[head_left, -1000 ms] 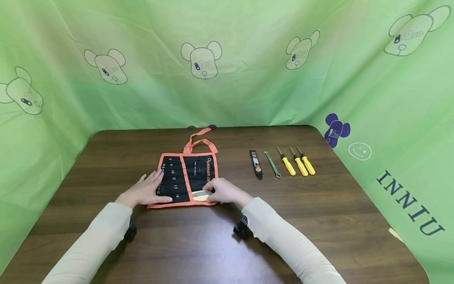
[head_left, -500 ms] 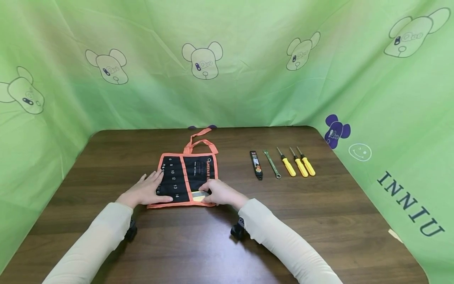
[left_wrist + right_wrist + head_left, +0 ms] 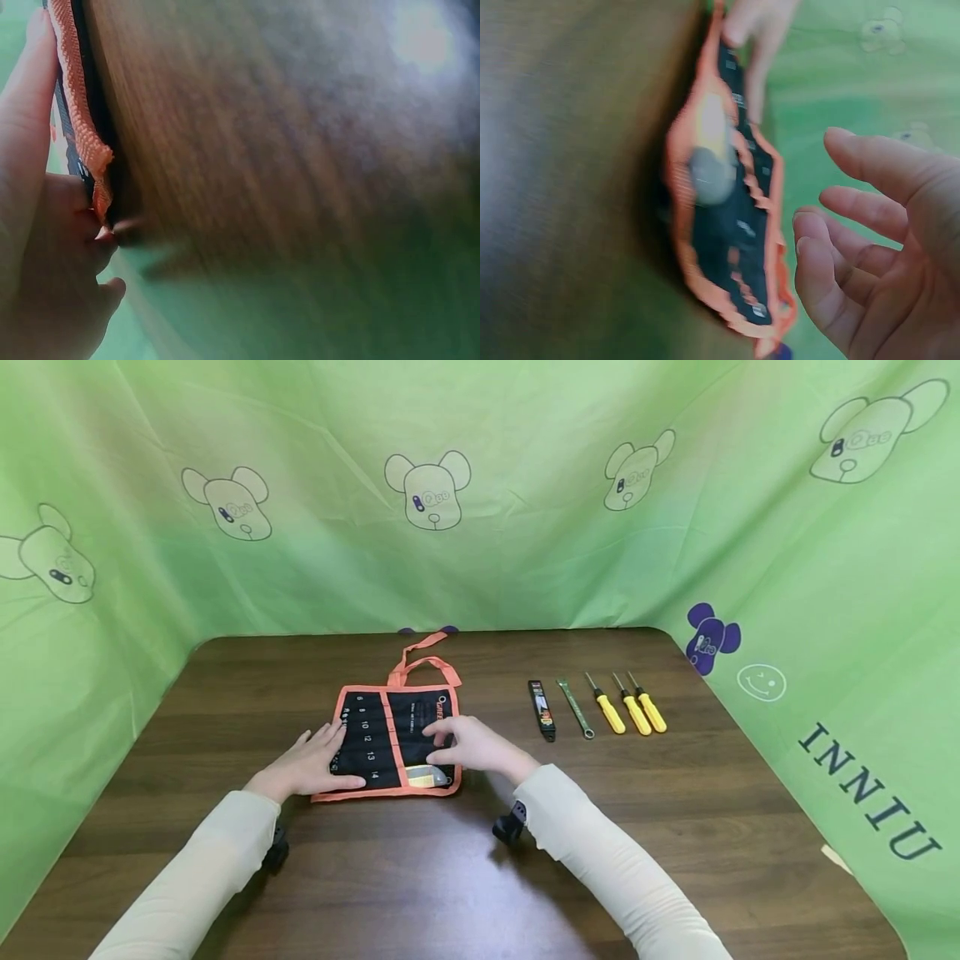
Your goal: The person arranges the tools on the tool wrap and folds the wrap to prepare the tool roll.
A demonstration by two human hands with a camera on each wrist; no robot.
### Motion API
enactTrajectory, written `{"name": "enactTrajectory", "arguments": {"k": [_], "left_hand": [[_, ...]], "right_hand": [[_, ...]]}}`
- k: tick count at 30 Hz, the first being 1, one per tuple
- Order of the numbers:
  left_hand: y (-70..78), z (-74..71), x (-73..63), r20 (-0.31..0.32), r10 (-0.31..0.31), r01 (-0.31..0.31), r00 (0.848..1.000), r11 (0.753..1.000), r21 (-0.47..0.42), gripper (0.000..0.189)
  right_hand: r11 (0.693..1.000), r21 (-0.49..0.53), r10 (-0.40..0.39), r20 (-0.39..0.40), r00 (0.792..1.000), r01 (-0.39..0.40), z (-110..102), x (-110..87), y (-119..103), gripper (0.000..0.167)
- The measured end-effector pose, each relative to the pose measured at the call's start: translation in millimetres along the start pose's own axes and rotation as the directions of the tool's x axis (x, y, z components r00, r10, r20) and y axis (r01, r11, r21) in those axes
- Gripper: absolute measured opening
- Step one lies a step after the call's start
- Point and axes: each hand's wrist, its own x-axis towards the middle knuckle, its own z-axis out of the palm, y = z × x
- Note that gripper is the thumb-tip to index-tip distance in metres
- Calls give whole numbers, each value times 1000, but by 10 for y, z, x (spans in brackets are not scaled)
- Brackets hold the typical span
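Note:
A black tool pouch (image 3: 412,745) with orange edging and printed numbers lies unfolded on the table. My left hand (image 3: 309,764) rests spread on its left side; the left wrist view shows the fingers (image 3: 34,127) along the orange edge. A yellow tool with a rounded grey end (image 3: 424,776), like a utility knife, sits at the pouch's near right part, its yellow end at the orange centre band. Just above the pouch's right side, my right hand (image 3: 480,747) holds nothing. In the right wrist view its fingers (image 3: 870,161) are loosely bent, apart from the yellow tool.
Right of the pouch lie a slim black package (image 3: 542,710), a combination wrench (image 3: 575,708) and three yellow-handled screwdrivers (image 3: 611,712). An orange strap (image 3: 423,662) trails from the pouch's far edge. A green printed curtain (image 3: 525,560) surrounds the wooden table (image 3: 390,877).
My right hand has let go of the yellow tool and lifted up and away from it, leaving its grey end showing. My left hand has stayed in place on the pouch.

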Motion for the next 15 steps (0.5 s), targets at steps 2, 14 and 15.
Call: {"name": "enactTrajectory", "arguments": {"k": [2,14,15], "left_hand": [[3,-2,-7,0,-1,1,1000,1000,-2,109],[23,-3,-33,-2,0,0,1000,1000,-5,107],[24,-3,-32,-1,0,0,1000,1000,-5,108]], "right_hand": [[1000,1,-27,-42,999,28,-82,-4,-16,42],[993,114,33,-307,951,2,-567,-129,35,43],[992,126,42,-322,946,-1,-601,-144,56,43]]}}
